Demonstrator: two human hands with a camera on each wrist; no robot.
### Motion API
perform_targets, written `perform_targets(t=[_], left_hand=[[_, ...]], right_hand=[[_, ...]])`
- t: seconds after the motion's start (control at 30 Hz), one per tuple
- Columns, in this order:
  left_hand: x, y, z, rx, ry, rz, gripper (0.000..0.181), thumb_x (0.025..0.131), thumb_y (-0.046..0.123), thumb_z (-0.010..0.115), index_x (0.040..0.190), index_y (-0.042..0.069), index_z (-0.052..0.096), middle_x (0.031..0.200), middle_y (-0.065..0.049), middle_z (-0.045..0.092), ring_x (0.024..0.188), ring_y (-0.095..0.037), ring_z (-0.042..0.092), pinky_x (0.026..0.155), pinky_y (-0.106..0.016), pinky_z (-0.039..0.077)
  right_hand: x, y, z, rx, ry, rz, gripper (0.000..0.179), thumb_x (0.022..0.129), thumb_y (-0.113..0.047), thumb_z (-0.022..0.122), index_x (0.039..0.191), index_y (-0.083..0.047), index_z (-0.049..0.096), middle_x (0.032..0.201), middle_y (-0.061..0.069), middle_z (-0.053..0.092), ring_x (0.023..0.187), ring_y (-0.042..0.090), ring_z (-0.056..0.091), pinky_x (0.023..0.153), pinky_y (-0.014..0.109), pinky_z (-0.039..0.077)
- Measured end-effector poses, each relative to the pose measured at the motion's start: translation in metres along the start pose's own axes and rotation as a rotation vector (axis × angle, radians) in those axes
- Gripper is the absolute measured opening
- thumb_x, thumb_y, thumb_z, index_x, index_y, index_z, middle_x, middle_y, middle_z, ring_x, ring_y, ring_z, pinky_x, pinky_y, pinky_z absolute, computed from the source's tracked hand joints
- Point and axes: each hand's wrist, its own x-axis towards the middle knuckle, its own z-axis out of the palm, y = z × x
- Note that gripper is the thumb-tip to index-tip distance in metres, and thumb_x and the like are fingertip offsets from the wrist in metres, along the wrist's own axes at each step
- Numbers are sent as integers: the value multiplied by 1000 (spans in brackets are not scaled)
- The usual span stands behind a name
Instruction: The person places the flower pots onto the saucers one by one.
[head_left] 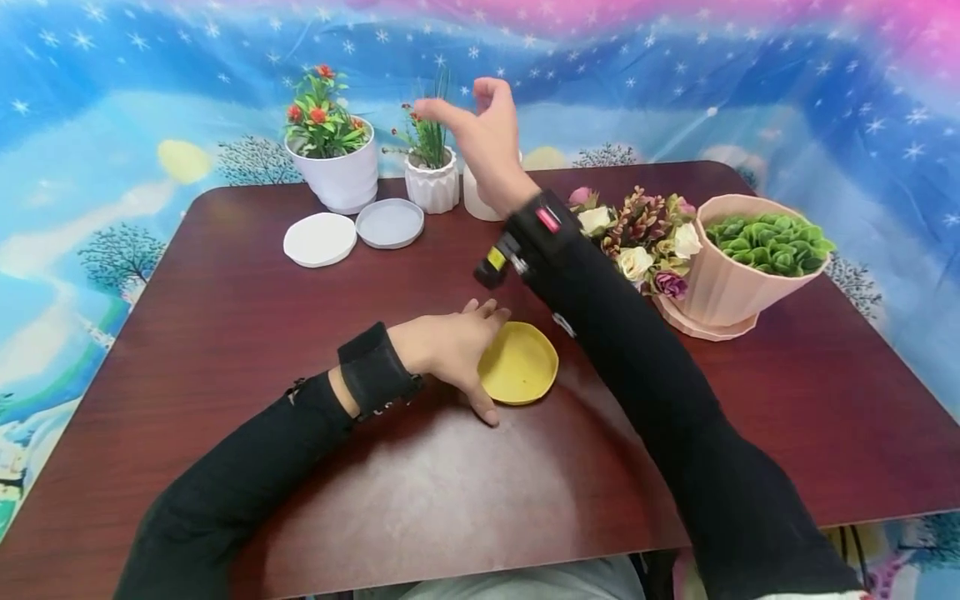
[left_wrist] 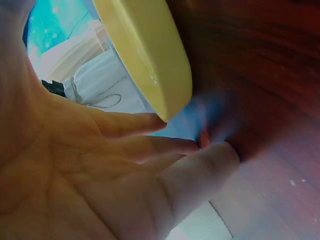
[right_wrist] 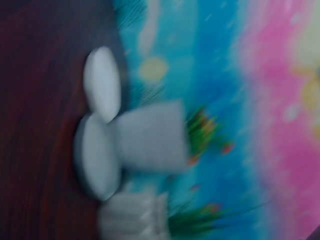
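Observation:
A shallow yellow saucer [head_left: 519,364] lies on the dark red-brown table, near its middle. My left hand [head_left: 459,346] is at the saucer's left edge, fingers and thumb spread out. In the left wrist view, a fingertip meets the corner of the yellow saucer [left_wrist: 150,50], and the palm faces it. My right hand [head_left: 487,137] is raised over the back of the table, thumb and fingers apart with nothing between them. Behind it stands a small fluted white pot [head_left: 432,185] with grass and red flowers. Another white pot [head_left: 480,198] is partly hidden by the right wrist.
At the back left are a larger white pot [head_left: 341,179] with red flowers, a white saucer [head_left: 320,240] and a grey saucer [head_left: 390,222]. To the right, a pink pot [head_left: 731,275] of green leaves stands on its saucer, beside a bunch of artificial flowers [head_left: 637,233].

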Motion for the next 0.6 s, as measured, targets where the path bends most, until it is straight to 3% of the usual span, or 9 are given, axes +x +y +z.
perform_targets(t=[0.17,0.33,0.47,0.6], left_hand=[[1,2,2,63,-4,1,141,70,57,98,166,-8,17,170,-36,14,161,-48,12,131,-46,14],[3,7,4,39,-11,-50,142,70,56,99,168,-4,16,173,-32,10,160,-51,10,129,-47,23],[2,9,3,29,-19,-84,143,69,55,100,170,-1,14,175,-29,7,161,-50,8,127,-47,27],[-1,8,2,49,-8,-89,144,68,56,100,170,0,16,174,-29,10,160,-51,9,127,-47,27]], right_hand=[[46,32,7,-212,127,76,111,84,-38,92,167,-17,22,170,-5,29,151,6,33,119,22,32],[69,73,-4,-431,224,136,128,78,-52,94,171,-15,14,176,1,20,157,13,27,126,29,24],[71,98,-10,-469,230,163,132,77,-55,93,171,-12,11,177,4,18,160,16,23,128,30,22],[70,110,-7,-420,238,157,128,79,-49,94,170,-10,13,175,7,23,159,19,26,126,29,25]])
